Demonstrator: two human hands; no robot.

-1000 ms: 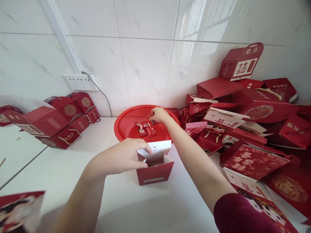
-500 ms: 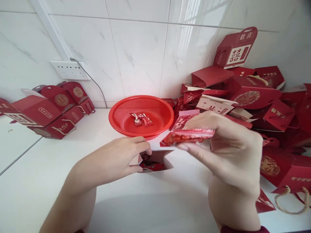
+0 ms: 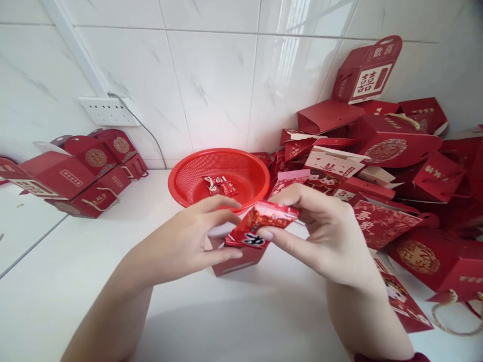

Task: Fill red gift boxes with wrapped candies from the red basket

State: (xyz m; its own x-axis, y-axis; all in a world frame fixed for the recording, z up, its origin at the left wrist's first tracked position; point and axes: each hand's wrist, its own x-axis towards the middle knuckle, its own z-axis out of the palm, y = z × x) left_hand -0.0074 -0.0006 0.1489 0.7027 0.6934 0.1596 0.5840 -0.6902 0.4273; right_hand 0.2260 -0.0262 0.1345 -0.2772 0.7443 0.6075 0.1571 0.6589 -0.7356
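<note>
My right hand (image 3: pixel 328 236) pinches a shiny red snack packet (image 3: pixel 269 217) between thumb and fingers. The packet is tilted, over the mouth of a small red paper gift box (image 3: pixel 239 262) standing on the white table. My left hand (image 3: pixel 184 239) is at the box's left side, thumb along the front rim and fingers curled over the opening. The packet's left end lies close to the left thumb and fingertips. The packet and my hands hide the inside of the box.
Behind the box stands a red plastic basket (image 3: pixel 180 183) with several small wrapped candies (image 3: pixel 221 186) inside. Red gift boxes (image 3: pixel 385 146) are heaped on the right, and more boxes (image 3: pixel 92 173) stand at left. A wall socket strip (image 3: pixel 109 111) has a cable hanging from it.
My right hand has moved left and slightly down, bringing the packet over the box and turning its printed face toward me. The box's front now shows, and my left fingers have spread wider.
</note>
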